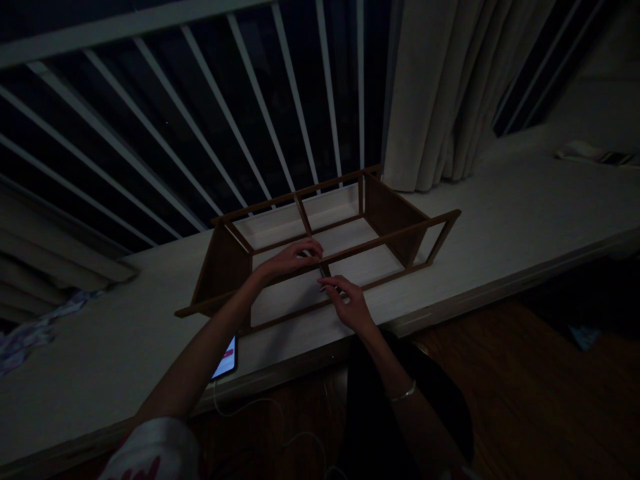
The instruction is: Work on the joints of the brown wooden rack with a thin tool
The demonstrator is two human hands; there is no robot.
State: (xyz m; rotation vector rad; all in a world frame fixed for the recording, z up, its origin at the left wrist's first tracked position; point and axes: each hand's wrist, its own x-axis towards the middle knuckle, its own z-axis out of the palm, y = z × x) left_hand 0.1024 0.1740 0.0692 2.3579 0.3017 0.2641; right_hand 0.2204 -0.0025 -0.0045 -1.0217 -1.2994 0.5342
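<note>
A brown wooden frame (390,249) with slatted rails and solid end panels lies on the pale window ledge. My left hand (295,257) is at the middle of its near upper rail, fingers curled and closed on the wood by the joint with a crosspiece. Just below and to the right, my right hand (349,303) is closed in a pinch around a thin metal tool (323,271). The tool's upper end reaches the rail close to my left fingertips. Dim light hides the tool's exact shape and any fastener there.
A lit phone (227,359) with a white cable (260,400) lies at the ledge's front edge, beside my left forearm. White railing bars (260,107) stand behind the frame. Curtains (440,93) hang at both sides. Patterned cloth (30,340) lies at far left.
</note>
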